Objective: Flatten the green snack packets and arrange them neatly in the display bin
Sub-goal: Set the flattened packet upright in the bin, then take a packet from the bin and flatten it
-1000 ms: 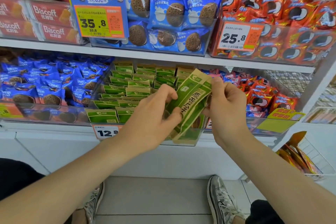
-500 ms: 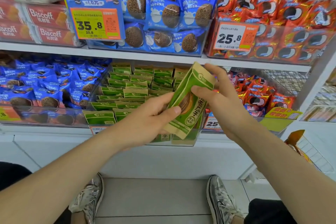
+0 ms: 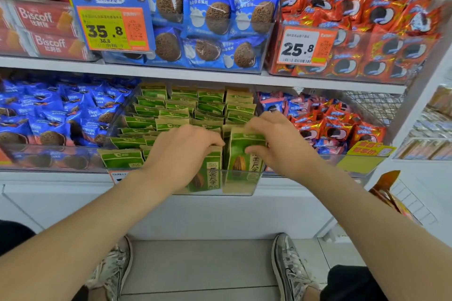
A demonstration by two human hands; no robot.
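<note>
Packet (image 3: 241,154) stands upright directly under my right hand (image 3: 276,144), long axis vertical, its lower half behind the clear front wall of the bin (image 3: 239,186) (the front-right slot, as I judge it). That hand pinches the top edge, thumb on the near face and fingers curled over the far side. My left hand (image 3: 181,154) sits just to its left, fingers bent over the front row (image 3: 210,173); whether it pinches one I cannot tell. The right is nearer, so I would press straight down with it.
</note>
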